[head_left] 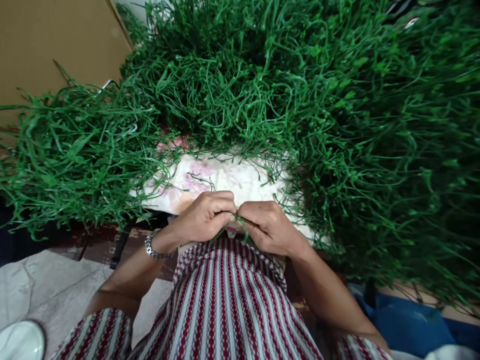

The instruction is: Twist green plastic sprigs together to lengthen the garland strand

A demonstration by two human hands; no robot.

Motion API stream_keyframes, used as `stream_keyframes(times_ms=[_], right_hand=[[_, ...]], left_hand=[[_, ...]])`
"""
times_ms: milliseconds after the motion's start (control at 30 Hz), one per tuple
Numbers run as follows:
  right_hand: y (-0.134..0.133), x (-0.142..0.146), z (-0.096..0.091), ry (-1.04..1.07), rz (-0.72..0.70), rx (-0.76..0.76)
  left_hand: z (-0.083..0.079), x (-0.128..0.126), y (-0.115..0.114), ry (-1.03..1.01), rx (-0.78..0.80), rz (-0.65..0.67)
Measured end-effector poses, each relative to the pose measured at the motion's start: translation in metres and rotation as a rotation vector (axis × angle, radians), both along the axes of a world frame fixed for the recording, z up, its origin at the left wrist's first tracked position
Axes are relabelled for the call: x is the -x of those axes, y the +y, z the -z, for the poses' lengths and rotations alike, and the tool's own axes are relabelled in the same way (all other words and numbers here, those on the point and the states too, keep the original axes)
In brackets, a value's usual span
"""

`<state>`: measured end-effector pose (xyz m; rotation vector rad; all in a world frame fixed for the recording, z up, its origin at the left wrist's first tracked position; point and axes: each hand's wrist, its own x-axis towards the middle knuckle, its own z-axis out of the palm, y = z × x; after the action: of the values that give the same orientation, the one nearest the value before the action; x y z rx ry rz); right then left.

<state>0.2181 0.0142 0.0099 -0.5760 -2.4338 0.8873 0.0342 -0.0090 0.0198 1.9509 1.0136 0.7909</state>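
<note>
My left hand (210,215) and my right hand (268,224) are close together over the near edge of a flowered white cloth (240,180). Both hands pinch a thin green stem (242,220), with thumbs and forefingers almost touching. A few bits of green hang below the fingers; their ends are partly hidden by the hands. On the cloth just beyond lie some loose stems (202,180). A large heap of curly green stems (240,95) rises behind the cloth and runs down its right side.
A separate pile of green stems (82,155) lies at the left, against a brown board (56,45). Pale floor tiles (48,280) show at lower left, with a round white object (22,342) in the corner. Something blue (408,325) sits at lower right.
</note>
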Motion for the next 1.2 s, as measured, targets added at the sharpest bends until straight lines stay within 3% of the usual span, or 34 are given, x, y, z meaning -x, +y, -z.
stream_keyframes(times_ms=[100, 200, 633, 700, 867, 967, 1100, 1200], right_hand=[[0.006, -0.006, 0.001, 0.026, -0.151, 0.207], [0.011, -0.011, 0.005, 0.045, -0.288, 0.310], [0.001, -0.023, 0.001, 0.047, -0.445, 0.393], [0.001, -0.030, -0.004, 0.062, -0.364, 0.347], [0.006, -0.039, -0.016, 0.121, 0.125, 0.063], [0.005, -0.033, -0.017, 0.168, 0.233, -0.022], [-0.003, -0.013, -0.004, 0.339, 0.312, 0.252], [-0.009, 0.004, 0.006, 0.342, 0.420, 0.413]], left_hand=[[-0.001, -0.002, 0.001, 0.008, 0.018, 0.113], [-0.004, -0.002, 0.000, 0.023, 0.034, 0.217], [-0.023, 0.002, -0.008, 0.208, 0.038, 0.408], [-0.023, 0.007, -0.004, 0.161, 0.062, 0.340], [-0.013, 0.009, 0.012, -0.234, 0.267, -0.077], [-0.003, -0.001, 0.015, -0.480, 0.347, -0.310], [0.003, -0.017, 0.009, -0.648, 0.410, -0.450], [0.004, -0.024, 0.005, -0.745, 0.482, -0.551]])
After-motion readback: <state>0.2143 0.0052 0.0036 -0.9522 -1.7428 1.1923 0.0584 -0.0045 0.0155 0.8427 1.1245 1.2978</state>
